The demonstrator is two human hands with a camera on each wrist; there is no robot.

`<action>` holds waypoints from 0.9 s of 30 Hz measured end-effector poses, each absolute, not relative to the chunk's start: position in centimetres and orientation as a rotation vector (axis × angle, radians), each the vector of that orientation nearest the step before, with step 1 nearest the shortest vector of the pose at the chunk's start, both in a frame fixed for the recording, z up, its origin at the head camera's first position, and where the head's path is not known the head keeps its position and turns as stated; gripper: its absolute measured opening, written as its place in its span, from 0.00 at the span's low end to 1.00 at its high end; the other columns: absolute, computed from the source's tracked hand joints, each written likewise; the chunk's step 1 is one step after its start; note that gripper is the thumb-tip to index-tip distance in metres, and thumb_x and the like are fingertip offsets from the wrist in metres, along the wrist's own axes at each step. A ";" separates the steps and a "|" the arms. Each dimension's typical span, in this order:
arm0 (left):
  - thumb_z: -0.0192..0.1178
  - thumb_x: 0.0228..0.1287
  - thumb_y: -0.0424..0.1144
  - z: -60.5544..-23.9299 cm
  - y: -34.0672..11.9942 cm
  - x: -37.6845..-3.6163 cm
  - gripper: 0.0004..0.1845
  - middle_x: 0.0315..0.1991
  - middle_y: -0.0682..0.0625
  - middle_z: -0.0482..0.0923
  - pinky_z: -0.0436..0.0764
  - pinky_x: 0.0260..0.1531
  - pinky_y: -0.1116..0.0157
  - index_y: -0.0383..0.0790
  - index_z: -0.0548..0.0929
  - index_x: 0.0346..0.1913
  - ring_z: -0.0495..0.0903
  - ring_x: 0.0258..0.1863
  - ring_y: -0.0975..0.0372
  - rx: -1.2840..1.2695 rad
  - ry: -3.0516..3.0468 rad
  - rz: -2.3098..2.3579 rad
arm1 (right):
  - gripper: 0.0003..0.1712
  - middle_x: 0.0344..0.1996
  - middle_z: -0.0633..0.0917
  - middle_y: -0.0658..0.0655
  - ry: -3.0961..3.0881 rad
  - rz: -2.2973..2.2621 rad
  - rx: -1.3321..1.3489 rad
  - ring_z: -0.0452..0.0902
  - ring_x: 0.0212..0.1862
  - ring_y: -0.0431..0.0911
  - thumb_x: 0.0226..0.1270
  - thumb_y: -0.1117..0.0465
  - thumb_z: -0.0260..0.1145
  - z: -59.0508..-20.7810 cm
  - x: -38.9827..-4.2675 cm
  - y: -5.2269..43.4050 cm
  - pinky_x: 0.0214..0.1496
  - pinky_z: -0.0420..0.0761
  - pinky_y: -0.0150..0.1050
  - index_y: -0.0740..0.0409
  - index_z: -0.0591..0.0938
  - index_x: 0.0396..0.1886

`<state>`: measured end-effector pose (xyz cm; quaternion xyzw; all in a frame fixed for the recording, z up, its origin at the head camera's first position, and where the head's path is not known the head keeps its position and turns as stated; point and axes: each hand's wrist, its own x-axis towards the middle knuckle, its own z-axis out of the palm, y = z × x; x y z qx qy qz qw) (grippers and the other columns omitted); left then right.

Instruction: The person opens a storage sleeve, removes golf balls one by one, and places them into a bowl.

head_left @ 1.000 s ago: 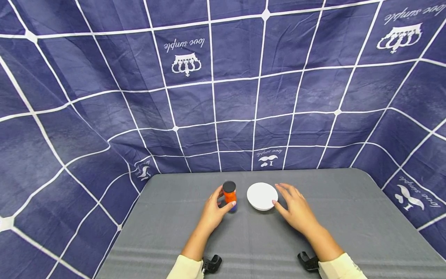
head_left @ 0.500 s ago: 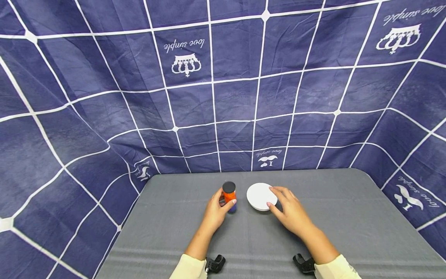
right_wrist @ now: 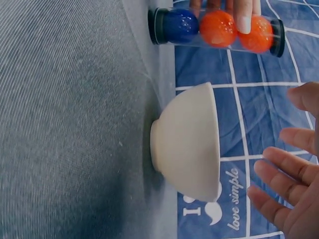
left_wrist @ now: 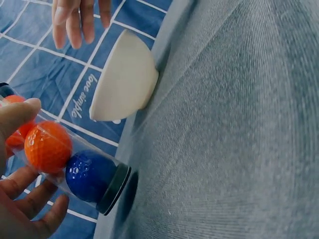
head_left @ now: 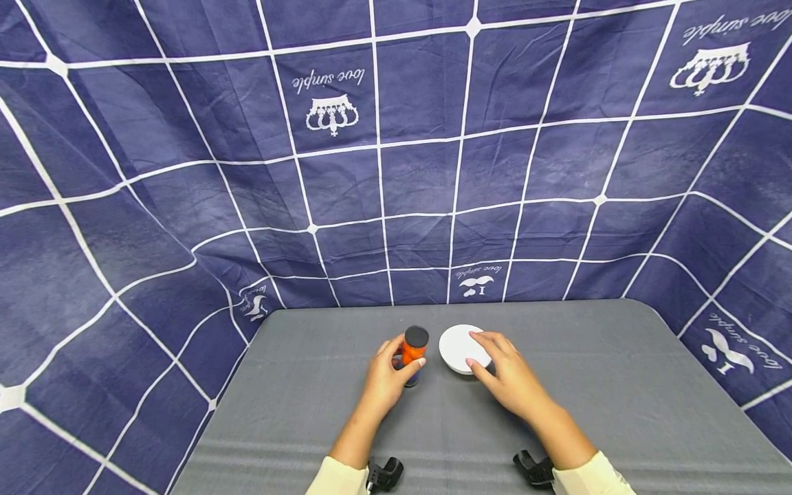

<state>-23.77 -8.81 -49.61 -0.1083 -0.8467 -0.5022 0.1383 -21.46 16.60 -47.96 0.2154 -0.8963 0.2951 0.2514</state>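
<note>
the left hand grips a clear tube of balls, tilted, its base seemingly just off the grey table. just beside it sits a white bowl; the right hand hovers over its rim, fingers relaxed and apart.

head view: left hand covers the lower middle of the tube, balls there unreadable | left wrist view: tube's cap end cut off at left edge | right wrist view: right hand cut off at right and bottom edges | bowl's inside hidden in both wrist views
</note>
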 end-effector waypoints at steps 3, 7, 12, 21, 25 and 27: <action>0.77 0.54 0.44 -49.3 -8.5 -23.4 0.29 0.48 0.49 0.83 0.82 0.51 0.58 0.47 0.82 0.61 0.83 0.50 0.57 -0.318 -2.459 -1.406 | 0.30 0.56 0.82 0.57 -2.451 0.839 0.587 0.80 0.59 0.55 0.64 0.56 0.73 -47.8 -21.4 16.4 0.61 0.78 0.56 0.58 0.79 0.65; 0.78 0.53 0.44 -49.1 -8.1 -23.1 0.29 0.47 0.52 0.82 0.80 0.54 0.57 0.50 0.83 0.60 0.83 0.50 0.60 -0.335 -2.481 -1.353 | 0.30 0.56 0.82 0.55 -2.456 0.879 0.597 0.80 0.59 0.53 0.64 0.56 0.72 -47.5 -21.2 16.0 0.61 0.79 0.55 0.57 0.79 0.65; 0.78 0.52 0.43 -49.0 -7.8 -22.7 0.29 0.46 0.51 0.81 0.82 0.50 0.57 0.49 0.84 0.59 0.82 0.47 0.60 -0.403 -2.475 -1.327 | 0.30 0.57 0.82 0.52 -2.451 0.909 0.614 0.81 0.59 0.50 0.64 0.57 0.72 -47.2 -20.9 15.5 0.60 0.80 0.53 0.54 0.79 0.66; 0.78 0.52 0.42 -49.2 -7.3 -22.4 0.28 0.45 0.51 0.80 0.81 0.49 0.61 0.49 0.84 0.58 0.82 0.45 0.60 -0.478 -2.477 -1.248 | 0.30 0.56 0.82 0.51 -2.430 0.951 0.660 0.83 0.51 0.47 0.64 0.56 0.73 -47.2 -21.0 14.8 0.52 0.83 0.45 0.53 0.78 0.66; 0.78 0.51 0.41 -49.3 -7.1 -22.2 0.28 0.45 0.50 0.79 0.82 0.49 0.61 0.48 0.84 0.58 0.82 0.46 0.59 -0.496 -2.485 -1.239 | 0.30 0.56 0.82 0.53 -2.427 0.982 0.686 0.83 0.51 0.49 0.64 0.56 0.73 -47.1 -21.1 14.5 0.50 0.83 0.42 0.55 0.78 0.66; 0.78 0.51 0.41 -49.3 -7.0 -22.1 0.28 0.45 0.51 0.79 0.82 0.50 0.61 0.48 0.85 0.58 0.82 0.46 0.59 -0.502 -2.490 -1.227 | 0.30 0.56 0.82 0.53 -2.426 0.997 0.692 0.83 0.51 0.48 0.64 0.56 0.73 -47.1 -21.1 14.4 0.50 0.84 0.42 0.56 0.79 0.66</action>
